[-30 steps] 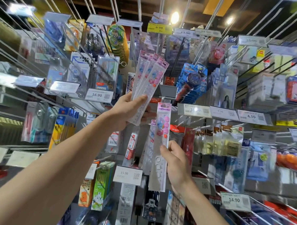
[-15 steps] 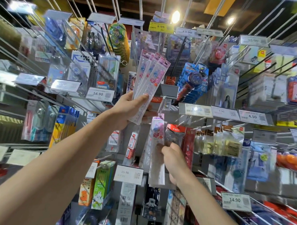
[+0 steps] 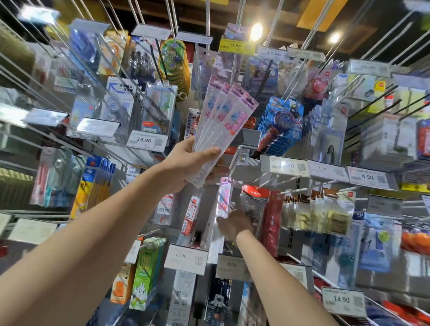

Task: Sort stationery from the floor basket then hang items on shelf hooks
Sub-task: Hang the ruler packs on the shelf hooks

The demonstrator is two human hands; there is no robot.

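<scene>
A fan of pink-topped ruler packs (image 3: 220, 123) is gripped in the left hand (image 3: 196, 162). Farther in, the blurred right hand (image 3: 234, 225) is seen against a single ruler pack (image 3: 224, 200) hung from a shelf hook (image 3: 234, 161); whether it is grasped cannot be told.

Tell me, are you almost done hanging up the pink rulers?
Not quite. One ruler pack seems to be on its hook, the right hand at it; blur hides the hole. The left hand holds a fan of ruler packs waiting their turn. The floor basket is out of view, so more may be left.
</scene>
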